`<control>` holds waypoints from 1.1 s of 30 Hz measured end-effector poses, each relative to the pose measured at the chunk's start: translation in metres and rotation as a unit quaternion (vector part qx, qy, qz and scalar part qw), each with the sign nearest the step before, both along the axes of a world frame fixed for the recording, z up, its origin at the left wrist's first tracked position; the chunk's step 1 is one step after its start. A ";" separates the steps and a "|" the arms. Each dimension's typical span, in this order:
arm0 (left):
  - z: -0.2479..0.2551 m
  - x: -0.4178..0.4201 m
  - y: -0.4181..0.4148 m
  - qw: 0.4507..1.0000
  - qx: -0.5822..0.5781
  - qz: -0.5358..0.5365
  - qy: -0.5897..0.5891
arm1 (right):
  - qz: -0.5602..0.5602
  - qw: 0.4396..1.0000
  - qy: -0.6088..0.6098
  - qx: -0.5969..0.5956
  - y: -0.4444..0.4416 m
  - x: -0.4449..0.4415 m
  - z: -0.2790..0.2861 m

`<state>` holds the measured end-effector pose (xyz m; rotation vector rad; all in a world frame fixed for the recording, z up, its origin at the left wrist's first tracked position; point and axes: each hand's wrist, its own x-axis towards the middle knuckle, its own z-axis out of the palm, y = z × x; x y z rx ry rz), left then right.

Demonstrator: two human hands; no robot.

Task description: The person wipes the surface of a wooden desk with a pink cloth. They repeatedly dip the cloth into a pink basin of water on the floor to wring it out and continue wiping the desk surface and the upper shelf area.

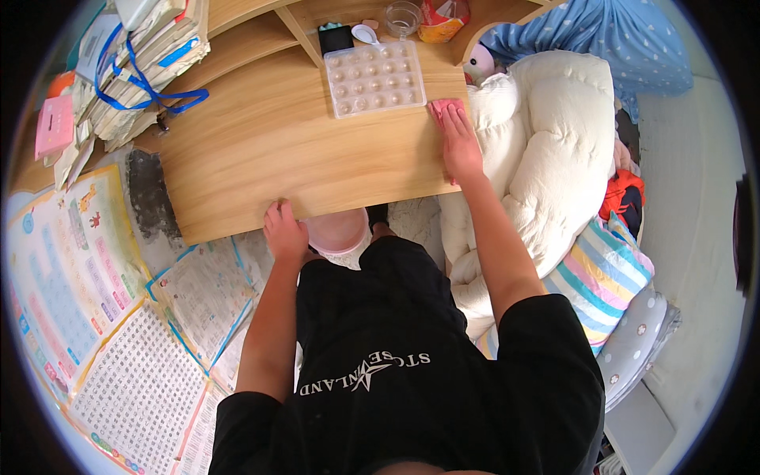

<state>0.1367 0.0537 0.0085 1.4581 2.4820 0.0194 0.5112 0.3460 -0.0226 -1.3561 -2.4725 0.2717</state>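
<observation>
A wooden desk [249,148] with a light grain lies before me. My right hand [462,145] is at its right edge, pressing a folded pink cloth [442,110] onto the top; part of the cloth is hidden beneath the fingers. At the front edge, my left hand [284,228] rests with its fingertips on the board and holds no loose thing that I can see. Beyond the cloth, to its left, a clear plastic tray [375,80] with rows of round hollows sits on the desk. Below the front edge, a pink basin [338,231] is partly hidden by the desk.
Stacked books and papers [148,71] with a blue lanyard [139,89] crowd the back left. A glass bowl [403,19], a white spoon [364,34] and an orange packet [443,21] stand at the shelf. A cream quilt [558,142] borders the desk's right side. Printed posters [139,362] cover the left.
</observation>
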 end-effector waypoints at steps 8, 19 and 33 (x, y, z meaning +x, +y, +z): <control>0.011 0.001 0.006 0.999 -0.012 0.005 -0.036 | -0.023 0.999 0.031 0.012 0.101 -0.041 -0.006; 0.014 0.003 -0.002 0.999 -0.016 0.021 -0.035 | -0.036 0.999 -0.020 0.001 0.145 -0.082 -0.013; 0.004 -0.006 0.000 1.000 0.003 -0.004 -0.025 | 0.019 0.996 0.081 -0.025 -0.024 -0.001 0.015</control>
